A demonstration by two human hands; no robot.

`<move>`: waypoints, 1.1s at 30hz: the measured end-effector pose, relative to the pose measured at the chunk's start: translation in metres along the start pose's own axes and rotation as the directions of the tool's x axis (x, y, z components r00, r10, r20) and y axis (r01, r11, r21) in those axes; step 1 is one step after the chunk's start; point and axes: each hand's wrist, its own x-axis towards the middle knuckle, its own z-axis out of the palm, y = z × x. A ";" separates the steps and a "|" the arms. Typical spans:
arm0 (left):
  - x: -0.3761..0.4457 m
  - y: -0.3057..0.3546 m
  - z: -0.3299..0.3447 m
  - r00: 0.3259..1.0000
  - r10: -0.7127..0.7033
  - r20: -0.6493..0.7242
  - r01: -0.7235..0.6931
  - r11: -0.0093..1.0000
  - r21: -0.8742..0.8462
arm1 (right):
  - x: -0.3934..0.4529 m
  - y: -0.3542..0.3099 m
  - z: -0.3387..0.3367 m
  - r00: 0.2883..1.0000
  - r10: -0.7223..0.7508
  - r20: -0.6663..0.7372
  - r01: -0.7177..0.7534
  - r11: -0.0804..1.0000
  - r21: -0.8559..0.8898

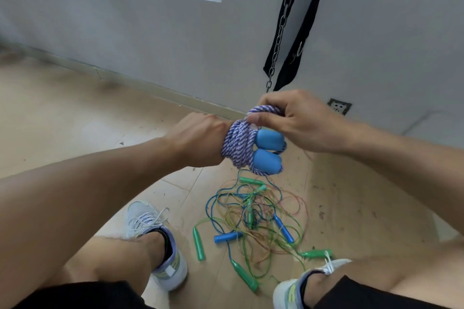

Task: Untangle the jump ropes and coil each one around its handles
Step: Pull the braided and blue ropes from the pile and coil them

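Nearest, black shorts, bare knees and pale lace-up sneakers (160, 241) planted on the tan wood-look plank floor (75, 118). Between the feet, a tangled heap of thin green, blue and gold plastic jump ropes (253, 218). Above it, left hand (198, 140) wrapped around a purple-and-white braided jump rope (238, 143) coiled on two blue handles (268, 150); right hand (296, 120), fingers curled, pinching the top loop. Beyond, grey wall (150, 32), wall socket (340, 106), hanging steel chain (283, 22) and black strap (308, 22).

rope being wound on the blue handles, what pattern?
Purple-and-white twisted stripes on the thick braided rope, seen in the head view.
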 end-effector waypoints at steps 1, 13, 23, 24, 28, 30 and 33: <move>0.001 0.001 -0.001 0.996 0.056 -0.070 -0.057 0.998 -0.020 | 0.000 0.003 -0.005 1.000 0.006 -0.015 -0.005 0.997 0.080; 0.004 0.011 -0.012 0.917 -0.159 -0.364 0.055 0.958 -0.280 | -0.007 0.029 0.013 0.945 0.238 0.223 -0.326 0.718 0.615; 0.000 -0.017 0.005 0.837 -0.546 0.026 0.546 0.838 -0.009 | -0.014 -0.012 0.041 0.881 0.222 0.418 -0.180 0.974 -0.137; -0.003 -0.017 0.007 0.848 -0.528 0.038 0.528 0.849 0.021 | -0.013 -0.016 0.038 0.906 0.202 0.372 -0.137 0.971 -0.194; -0.005 -0.011 0.011 0.903 -0.427 0.035 0.425 0.903 0.056 | -0.012 -0.025 0.019 0.985 0.109 0.134 -0.077 0.971 -0.226; -0.003 -0.008 0.009 0.925 -0.377 0.037 0.376 0.926 0.047 | -0.011 -0.020 0.011 0.993 0.112 0.044 -0.110 0.993 -0.042; 0.000 -0.002 0.004 0.956 -0.293 0.011 0.292 0.955 0.054 | -0.010 -0.008 0.005 0.988 0.155 -0.009 -0.150 0.965 0.215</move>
